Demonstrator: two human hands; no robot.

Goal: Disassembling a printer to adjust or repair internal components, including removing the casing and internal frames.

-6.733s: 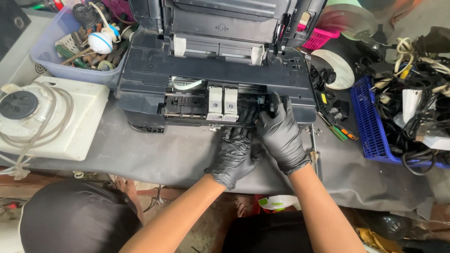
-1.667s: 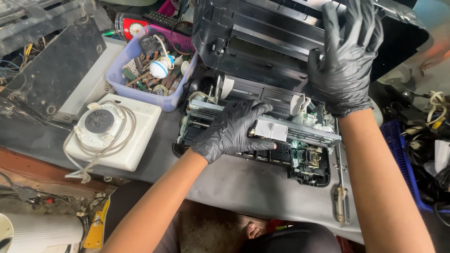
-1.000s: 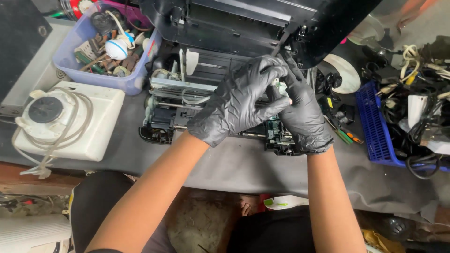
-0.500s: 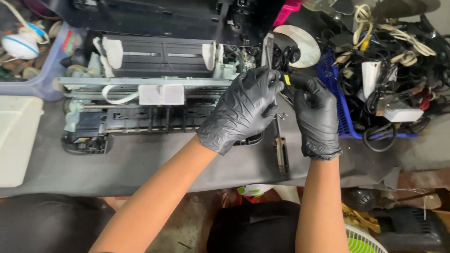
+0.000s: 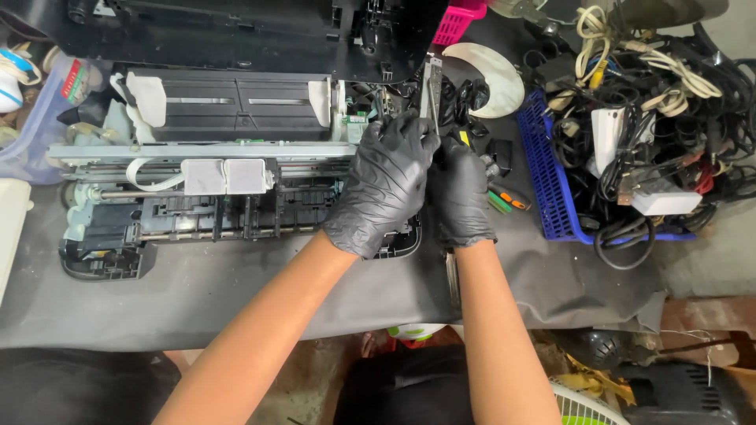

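Both gloved hands meet at the right end of a stripped-down printer chassis (image 5: 213, 197) that lies lengthwise on a dark grey mat (image 5: 236, 299) covering the bench. The left hand (image 5: 386, 185) rests over the chassis's right corner with its fingers (image 5: 405, 130) curled up and inward toward a narrow upright metal bracket (image 5: 431, 90) at that end; the fingertips close round something there, but the glove hides what exactly they pinch. The right hand (image 5: 463, 193) sits just beside it, touching the left, fingers bent in a loose fist near a small yellow-tipped part; whether it grips anything cannot be told. The chassis is bare of its cover: a long pale metal rail runs across the top, two grey cartridge holders (image 5: 228, 175) sit side by side on the carriage left of centre, a white flat ribbon cable loops to their left, and black plastic ribs and rollers fill the lower frame. Behind it stands the black paper tray with white guides, and the removed black housing (image 5: 236, 31) lies further back. To the right of the hands are a blue basket (image 5: 551, 189) heaped with tangled cables, a white curved plate, and a pink basket (image 5: 461, 20).
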